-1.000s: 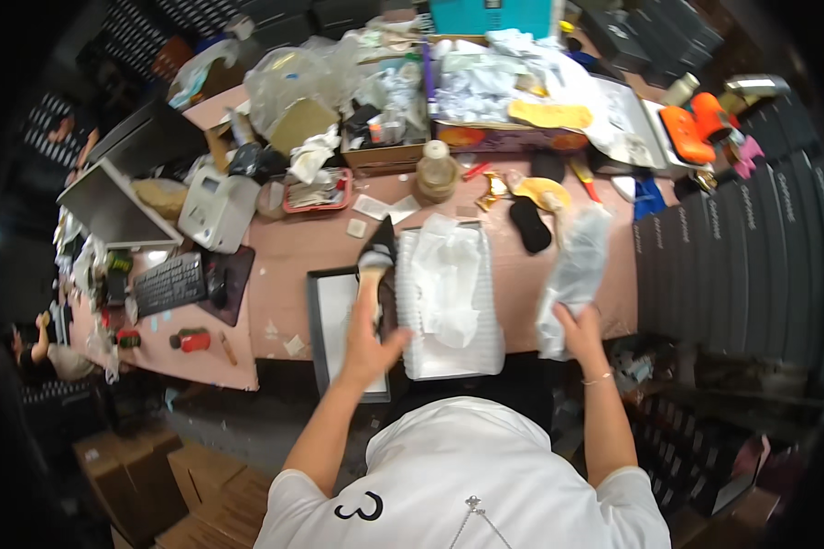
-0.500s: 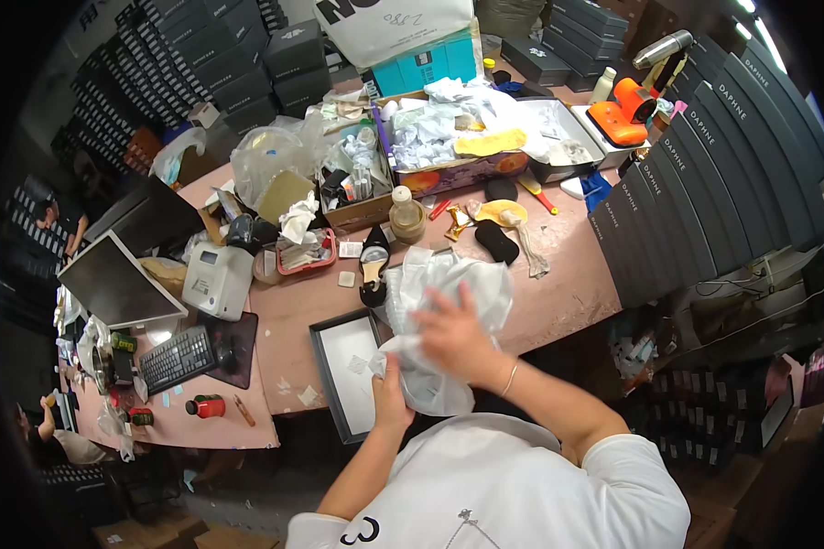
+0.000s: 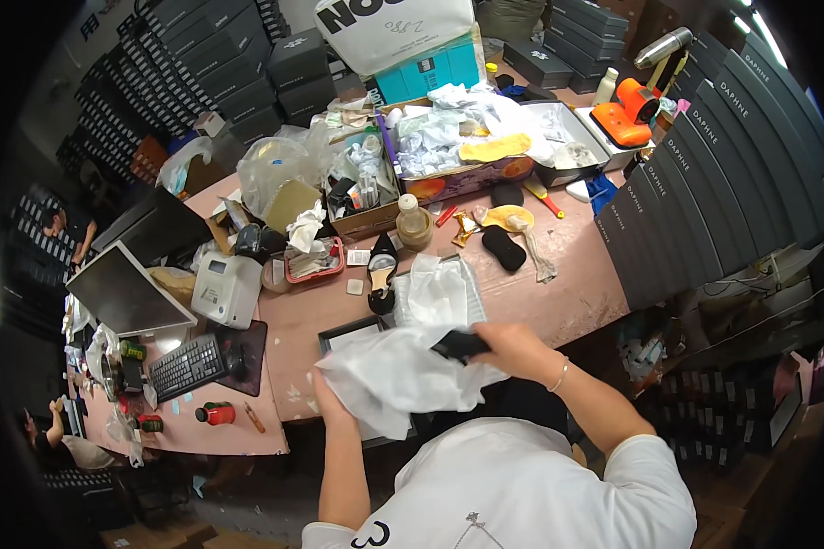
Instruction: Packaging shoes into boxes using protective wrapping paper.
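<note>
Right hand (image 3: 513,348) is clamped on a dark shoe (image 3: 460,345), left hand (image 3: 325,392) seemingly gripping white tissue paper (image 3: 398,375), at the cluttered pink table's (image 3: 568,302) near edge; stacked dark boxes (image 3: 705,183) surround.

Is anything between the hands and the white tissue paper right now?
No. Both hands already touch the white tissue paper: the left hand grips its edge from beneath, and the right hand presses a dark shoe into it.

White short-sleeve tee w/ a black curled mark low on the front, plus a thin chain w/ a small pendant. Forearms bare. Right hand (image 3: 513,348): thin bracelet at the wrist. Left hand (image 3: 325,389): nothing worn that shows.
</note>
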Demonstrator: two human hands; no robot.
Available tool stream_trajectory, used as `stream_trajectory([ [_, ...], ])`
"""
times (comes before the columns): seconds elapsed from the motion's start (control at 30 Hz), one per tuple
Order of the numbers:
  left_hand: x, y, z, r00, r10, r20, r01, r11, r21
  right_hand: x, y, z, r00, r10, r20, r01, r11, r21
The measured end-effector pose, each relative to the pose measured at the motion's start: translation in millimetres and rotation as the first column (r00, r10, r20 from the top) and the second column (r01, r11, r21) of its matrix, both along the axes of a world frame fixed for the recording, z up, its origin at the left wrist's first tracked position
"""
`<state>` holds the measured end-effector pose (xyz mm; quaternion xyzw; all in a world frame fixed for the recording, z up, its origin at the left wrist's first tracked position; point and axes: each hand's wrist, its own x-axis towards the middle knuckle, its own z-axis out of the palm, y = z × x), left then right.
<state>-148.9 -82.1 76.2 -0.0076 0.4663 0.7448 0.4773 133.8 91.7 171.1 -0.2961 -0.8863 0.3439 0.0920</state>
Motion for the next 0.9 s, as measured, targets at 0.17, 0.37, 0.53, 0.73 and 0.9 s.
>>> stream_trajectory([
  [0.17,43.8,54.1,90.1,0.845,0.386,-0.37,-0.439,0.896,-0.066,68.4,13.4,-51.9,0.834,-0.55,-0.041,0.346,0.579,-0.738],
  [0.37,80.1,116.1,69.6,-0.002,0.101,-0.995,0.29,0.952,0.096,108.0,47.0,-46.8,0.628,-0.771,-0.108,0.421,0.453,-0.786],
  [0.53,137.1,138.3,-23.6,-0.908,-0.415,-0.066,0.08,-0.016,-0.997,99.5,71.5,-37.3,0.517,-0.833,-0.199,0.422,0.45,-0.787],
  [0.73,48.8,145.7,91.0,-0.071,-0.675,-0.734,0.652,0.526,-0.547,128.9,64.5,8.2,0.855,-0.502,-0.132,0.272,0.649,-0.71],
  [0.9,80.6,123.2,87.3,0.131,-0.927,-0.352,0.889,0.266,-0.372,41.0,80.5,24.0,0.968,0.233,0.091,-0.126,0.767,-0.629],
])
